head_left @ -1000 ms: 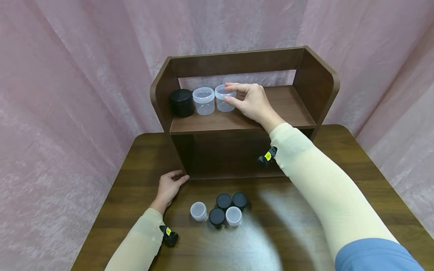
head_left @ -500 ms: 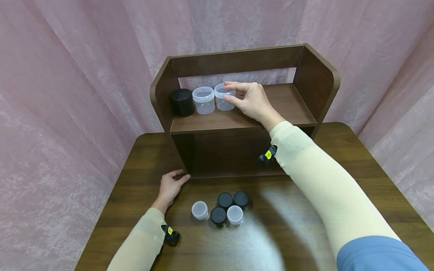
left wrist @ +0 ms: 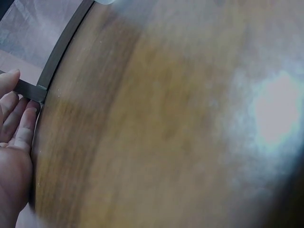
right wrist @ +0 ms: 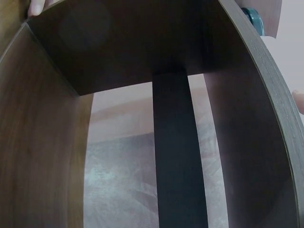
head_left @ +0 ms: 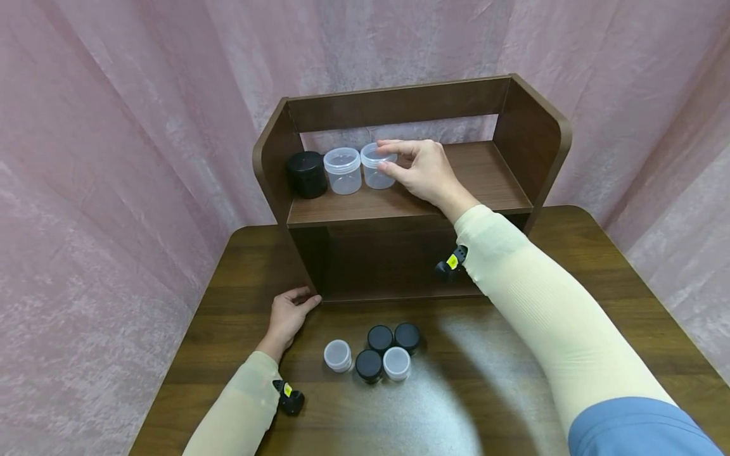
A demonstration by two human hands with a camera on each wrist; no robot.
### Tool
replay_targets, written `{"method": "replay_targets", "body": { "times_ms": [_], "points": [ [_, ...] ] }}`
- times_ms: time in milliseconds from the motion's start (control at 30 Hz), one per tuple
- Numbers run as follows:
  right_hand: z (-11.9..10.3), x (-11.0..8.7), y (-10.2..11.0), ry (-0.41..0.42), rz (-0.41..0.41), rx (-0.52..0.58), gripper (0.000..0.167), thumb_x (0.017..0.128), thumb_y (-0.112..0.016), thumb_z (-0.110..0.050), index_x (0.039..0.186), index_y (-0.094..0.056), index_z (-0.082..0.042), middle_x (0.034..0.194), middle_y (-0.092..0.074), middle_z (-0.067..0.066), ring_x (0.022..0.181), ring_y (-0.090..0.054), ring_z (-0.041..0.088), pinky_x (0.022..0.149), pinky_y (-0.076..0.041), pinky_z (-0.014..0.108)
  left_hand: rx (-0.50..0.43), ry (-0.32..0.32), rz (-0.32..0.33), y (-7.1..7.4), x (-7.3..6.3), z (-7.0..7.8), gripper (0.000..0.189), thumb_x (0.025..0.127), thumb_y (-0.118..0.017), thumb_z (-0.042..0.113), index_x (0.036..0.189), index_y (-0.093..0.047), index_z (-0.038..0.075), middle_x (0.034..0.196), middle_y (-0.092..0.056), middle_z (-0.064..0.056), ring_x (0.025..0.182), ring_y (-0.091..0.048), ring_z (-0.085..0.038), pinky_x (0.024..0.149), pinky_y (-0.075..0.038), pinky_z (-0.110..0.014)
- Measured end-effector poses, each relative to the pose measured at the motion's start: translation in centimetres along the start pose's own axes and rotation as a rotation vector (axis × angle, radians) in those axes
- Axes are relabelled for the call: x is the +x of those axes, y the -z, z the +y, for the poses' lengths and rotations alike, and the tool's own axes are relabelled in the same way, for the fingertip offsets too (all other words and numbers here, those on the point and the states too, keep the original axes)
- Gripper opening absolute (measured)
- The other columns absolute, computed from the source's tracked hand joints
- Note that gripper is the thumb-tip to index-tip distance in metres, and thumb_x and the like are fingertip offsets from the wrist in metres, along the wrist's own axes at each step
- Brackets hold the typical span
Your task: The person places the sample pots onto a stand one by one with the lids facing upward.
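Observation:
On the upper board of a brown wooden shelf [head_left: 525,149], a clear plastic jar [head_left: 376,180] stands within the curve of my right hand [head_left: 426,174]. Thumb and fingers hold it around the rim from the right. Left of it are a second clear jar [head_left: 345,182], also without a lid, and a black-lidded dark jar [head_left: 307,175]. My left hand [head_left: 287,316] grips the front lower left corner of the shelf, thumb in front. In the left wrist view its fingers wrap the shelf's side panel [left wrist: 30,89]. The right wrist view looks into the shelf's lower compartment [right wrist: 114,42].
On the table [head_left: 239,272] in front of the shelf are small jars: several with black lids [head_left: 369,365] and two with white lids [head_left: 338,354]. One white-lidded jar [head_left: 397,363] sits in the cluster. A pink curtain [head_left: 142,158] hangs behind.
Both hands keep their places, the right at the clear jar and the left at the shelf corner. Only the head view shifts slightly.

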State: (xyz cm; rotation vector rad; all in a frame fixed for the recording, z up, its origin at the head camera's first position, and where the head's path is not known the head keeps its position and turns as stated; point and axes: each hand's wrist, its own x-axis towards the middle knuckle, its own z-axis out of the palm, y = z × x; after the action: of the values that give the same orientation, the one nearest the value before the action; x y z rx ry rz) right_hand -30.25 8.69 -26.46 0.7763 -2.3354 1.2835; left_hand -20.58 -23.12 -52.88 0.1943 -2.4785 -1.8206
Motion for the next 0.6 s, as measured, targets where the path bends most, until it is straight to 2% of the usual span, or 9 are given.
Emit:
{"method": "replay_targets", "body": {
  "times_ms": [233,600],
  "points": [
    [-0.04,-0.07,0.12,-0.003,0.008,-0.001,0.03,0.084,-0.076,-0.025,0.111,-0.074,-0.014,0.12,-0.066,-0.01,0.112,-0.056,0.0,0.092,-0.046,0.022,0.018,0.007,0.002,0.01,0.15,0.11,0.045,0.081,-0.079,0.023,0.118,-0.066,0.001,0.117,-0.064,-0.014,0.104,-0.06,-0.022,0.077,-0.049,-0.022],
    [-0.05,-0.16,-0.01,0.001,0.01,0.03,0.028,0.083,-0.077,-0.025,0.109,-0.074,-0.013,0.119,-0.067,-0.008,0.11,-0.058,0.001,0.089,-0.047,0.023,0.035,0.019,-0.006,0.2,0.0,0.01,0.046,0.082,-0.078,0.029,0.119,-0.066,0.004,0.119,-0.064,-0.012,0.106,-0.06,-0.023,0.084,-0.05,-0.033]
  ]
}}
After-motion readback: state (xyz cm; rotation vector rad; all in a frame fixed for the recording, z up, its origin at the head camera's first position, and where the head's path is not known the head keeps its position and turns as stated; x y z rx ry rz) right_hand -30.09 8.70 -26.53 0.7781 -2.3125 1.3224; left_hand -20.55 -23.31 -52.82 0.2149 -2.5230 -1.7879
